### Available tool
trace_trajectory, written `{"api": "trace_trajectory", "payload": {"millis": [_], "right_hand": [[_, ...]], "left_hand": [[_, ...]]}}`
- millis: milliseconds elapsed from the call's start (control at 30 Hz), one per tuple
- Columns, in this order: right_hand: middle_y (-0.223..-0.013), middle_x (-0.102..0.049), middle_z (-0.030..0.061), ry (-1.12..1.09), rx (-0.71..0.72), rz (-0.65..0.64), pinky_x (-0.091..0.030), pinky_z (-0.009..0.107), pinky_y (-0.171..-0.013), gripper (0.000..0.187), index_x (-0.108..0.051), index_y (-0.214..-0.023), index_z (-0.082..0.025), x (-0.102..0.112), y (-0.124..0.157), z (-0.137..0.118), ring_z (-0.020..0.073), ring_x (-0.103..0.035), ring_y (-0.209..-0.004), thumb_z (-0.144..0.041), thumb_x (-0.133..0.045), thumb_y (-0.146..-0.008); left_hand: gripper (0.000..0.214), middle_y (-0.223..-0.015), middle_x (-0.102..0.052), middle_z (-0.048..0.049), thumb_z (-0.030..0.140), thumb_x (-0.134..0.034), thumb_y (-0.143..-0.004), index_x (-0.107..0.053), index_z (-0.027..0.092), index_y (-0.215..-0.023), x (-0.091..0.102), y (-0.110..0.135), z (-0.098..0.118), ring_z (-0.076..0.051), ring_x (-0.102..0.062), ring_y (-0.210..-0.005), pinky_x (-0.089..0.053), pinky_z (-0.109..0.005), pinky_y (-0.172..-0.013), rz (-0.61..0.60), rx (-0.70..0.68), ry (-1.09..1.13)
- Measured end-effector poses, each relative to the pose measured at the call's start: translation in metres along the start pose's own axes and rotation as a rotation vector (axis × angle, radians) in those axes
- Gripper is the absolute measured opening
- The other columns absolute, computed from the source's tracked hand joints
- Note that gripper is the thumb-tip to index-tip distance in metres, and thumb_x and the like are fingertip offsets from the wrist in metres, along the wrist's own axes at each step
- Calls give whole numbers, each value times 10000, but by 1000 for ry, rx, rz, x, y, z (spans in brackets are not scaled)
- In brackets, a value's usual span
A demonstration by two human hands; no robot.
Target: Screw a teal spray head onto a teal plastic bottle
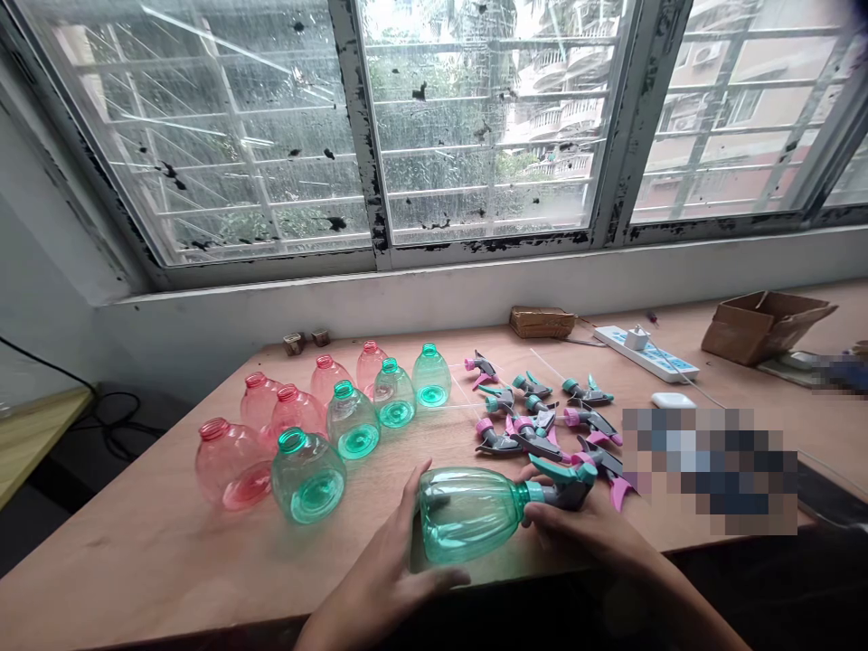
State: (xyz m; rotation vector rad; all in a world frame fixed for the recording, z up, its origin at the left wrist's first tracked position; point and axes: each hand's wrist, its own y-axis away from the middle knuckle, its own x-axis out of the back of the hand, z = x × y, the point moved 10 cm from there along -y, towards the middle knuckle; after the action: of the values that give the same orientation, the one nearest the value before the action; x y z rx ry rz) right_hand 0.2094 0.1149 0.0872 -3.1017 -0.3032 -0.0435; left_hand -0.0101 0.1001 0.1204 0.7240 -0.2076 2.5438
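A clear green spray bottle (467, 515) lies on its side in the air over the table's front edge, its grey and teal trigger head (566, 481) pointing right. Cupped round its base, my left hand (390, 561) has the thumb below and the fingers behind. My right hand (576, 524) grips the neck and collar of the trigger head, with some fingers hidden behind it. Left of my hands stand green bottles without heads (308, 479) and pink ones (234, 466), all upright. Loose trigger heads (535, 438), grey with pink or teal parts, lie in a group beyond my right hand.
A white power strip (644, 353) with a plug and cord lies at the back right, near an open cardboard box (766, 327). A brown wrapped block (541, 322) rests by the wall under the window. A white case (674, 400) sits beside a blurred-out patch.
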Motion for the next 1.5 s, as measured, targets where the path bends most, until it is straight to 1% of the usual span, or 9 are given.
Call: {"api": "trace_trajectory", "payload": {"millis": [167, 367, 567, 800, 933, 1200, 1367, 1500], "right_hand": [[-758, -738, 30, -20, -1, 5, -477, 281, -585, 470, -703, -1066, -190, 2, 0, 1, 167, -597, -596, -532, -813, -761], [-714, -715, 9, -113, -14, 18, -447, 265, -571, 459, -687, -1050, -184, -2, 2, -1, 143, -568, -569, -489, -845, -746], [-655, -682, -22, -184, -18, 6, -421, 244, -545, 462, -667, -1049, -189, -6, 2, -3, 122, -558, -530, -476, -857, -740], [-709, -725, 8, -160, -23, 20, -444, 254, -574, 468, -676, -1045, -180, -4, 3, -3, 128, -569, -560, -475, -863, -733], [-707, -723, 3, -181, -25, 4, -447, 256, -577, 458, -674, -1046, -182, -7, 4, -5, 126, -573, -551, -469, -860, -740], [-687, -708, -4, -153, -22, 8, -439, 260, -577, 450, -674, -1052, -171, -6, 4, -7, 122, -556, -552, -454, -852, -751], [-691, -705, -1, -150, -21, 2, -431, 262, -573, 451, -667, -1053, -168, -6, 3, -7, 120, -551, -553, -459, -846, -758], [-688, -700, -3, -136, -15, 4, -429, 267, -577, 452, -665, -1064, -170, -5, 3, -6, 125, -552, -555, -459, -840, -763]], "left_hand": [[1020, -1643, -269, -109, 325, -757, -847, -81, 260, -1607, 0, 0, 0, -321, -208, -1523, -174, -486, -1248, -1, 3, 7], [1007, -1657, -234, -118, 321, -764, -835, -116, 244, -1602, 1, 0, -1, -338, -173, -1531, -155, -504, -1249, 8, -2, 1], [1010, -1656, -238, -117, 312, -756, -840, -99, 237, -1603, 0, 1, 0, -332, -152, -1537, -150, -491, -1253, 5, 5, 4], [1007, -1661, -219, -117, 333, -751, -845, -90, 246, -1600, -1, -1, -3, -325, -157, -1537, -154, -497, -1251, -11, -5, -9], [1008, -1654, -242, -119, 340, -750, -846, -86, 254, -1599, 0, -1, -3, -339, -160, -1534, -168, -510, -1246, -11, -2, -25], [1028, -1655, -234, -107, 323, -752, -836, -68, 236, -1598, -2, 0, -3, -305, -136, -1543, -155, -459, -1256, -28, 16, -14], [1015, -1658, -227, -110, 325, -754, -841, -83, 244, -1598, -1, -1, -3, -320, -144, -1540, -155, -477, -1253, -14, 5, -17], [1028, -1642, -269, -115, 317, -764, -832, -82, 249, -1598, -1, -2, -2, -331, -174, -1531, -173, -482, -1247, -10, 2, -7]]}}
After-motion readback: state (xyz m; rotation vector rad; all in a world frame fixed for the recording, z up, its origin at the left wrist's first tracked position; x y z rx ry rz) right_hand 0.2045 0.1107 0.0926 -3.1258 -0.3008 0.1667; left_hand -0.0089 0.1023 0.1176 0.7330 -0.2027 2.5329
